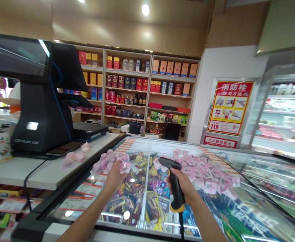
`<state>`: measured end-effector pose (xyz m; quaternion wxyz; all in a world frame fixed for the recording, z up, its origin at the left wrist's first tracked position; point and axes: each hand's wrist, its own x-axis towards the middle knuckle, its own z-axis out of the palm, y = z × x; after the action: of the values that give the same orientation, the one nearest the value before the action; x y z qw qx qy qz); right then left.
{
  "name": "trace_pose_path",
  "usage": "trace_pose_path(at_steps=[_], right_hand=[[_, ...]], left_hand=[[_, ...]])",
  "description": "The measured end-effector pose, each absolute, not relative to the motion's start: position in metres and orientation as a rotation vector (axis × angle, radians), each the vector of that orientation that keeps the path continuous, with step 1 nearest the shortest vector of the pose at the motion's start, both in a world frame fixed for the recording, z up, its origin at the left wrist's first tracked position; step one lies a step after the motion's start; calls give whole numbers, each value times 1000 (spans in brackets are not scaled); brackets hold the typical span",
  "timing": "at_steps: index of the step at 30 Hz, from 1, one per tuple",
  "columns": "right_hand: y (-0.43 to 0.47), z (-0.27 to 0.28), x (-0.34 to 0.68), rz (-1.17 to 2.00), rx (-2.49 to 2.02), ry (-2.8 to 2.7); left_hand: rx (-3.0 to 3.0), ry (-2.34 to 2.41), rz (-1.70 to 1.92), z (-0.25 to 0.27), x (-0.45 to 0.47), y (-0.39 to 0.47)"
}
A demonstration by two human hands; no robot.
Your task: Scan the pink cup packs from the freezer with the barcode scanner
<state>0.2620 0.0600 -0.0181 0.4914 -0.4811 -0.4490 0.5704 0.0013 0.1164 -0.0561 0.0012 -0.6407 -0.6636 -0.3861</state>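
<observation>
My right hand (184,186) is wrapped round the grip of a black and yellow barcode scanner (176,191), its head pointing left and its cord hanging down. My left hand (116,176) is closed on a small pink packet (125,167) with a white barcode label, at the right end of a pile of pink packets (107,161). A larger spread of similar pink packets (200,168) lies to the right of the scanner. Both groups rest on the glass top of a chest freezer (147,143), over colourful wrapped goods (134,188).
On the white counter (44,174) at left stand a black checkout terminal (41,117) and a few more pink packets (75,156). Shelves of boxes and bottles (127,87) line the back wall. A chilled display case (283,117) stands at right. Another person's arm (8,97) shows far left.
</observation>
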Motion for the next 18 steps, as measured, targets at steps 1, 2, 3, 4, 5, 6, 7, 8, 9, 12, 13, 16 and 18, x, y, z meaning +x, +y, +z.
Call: trace_pose_path(at_steps=[1,2,3,4,5,6,7,8,9,12,13,16,18], right_hand=[[59,-17,262,1388,-1166,-1091],[58,-16,261,1392,-1163,-1095],[56,-15,260,1394,-1160,-1099],[54,-14,258,1395,-1156,-1107],[53,-12,256,1394,-1153,-1117],[52,-11,254,1391,-1153,-1128],[51,-10,254,1389,-1156,-1138],[50,-10,253,1391,-1160,-1143],[50,-9,254,1393,-1163,-1144],[48,-7,259,1397,-1153,-1141],[48,-6,260,1400,-1140,-1142],[46,-4,264,1409,-1109,-1130],[45,-2,265,1405,-1104,-1127]], left_hand=[[-2022,-2055,-1221,-52,4,116],[-2037,-2025,-1225,-48,8,116],[-2054,-1998,-1223,-43,14,116],[-2072,-1974,-1214,-38,20,118],[-2088,-1956,-1201,-34,26,120],[-2104,-1943,-1183,-30,32,123],[-2118,-1933,-1162,-27,38,126],[-2133,-1926,-1138,-24,43,129],[-2144,-1921,-1114,-23,48,133],[-2158,-1919,-1051,-21,58,144],[-2159,-1919,-1034,-22,61,147],[-2167,-1917,-990,-23,66,154],[-2176,-1918,-965,-23,69,156]])
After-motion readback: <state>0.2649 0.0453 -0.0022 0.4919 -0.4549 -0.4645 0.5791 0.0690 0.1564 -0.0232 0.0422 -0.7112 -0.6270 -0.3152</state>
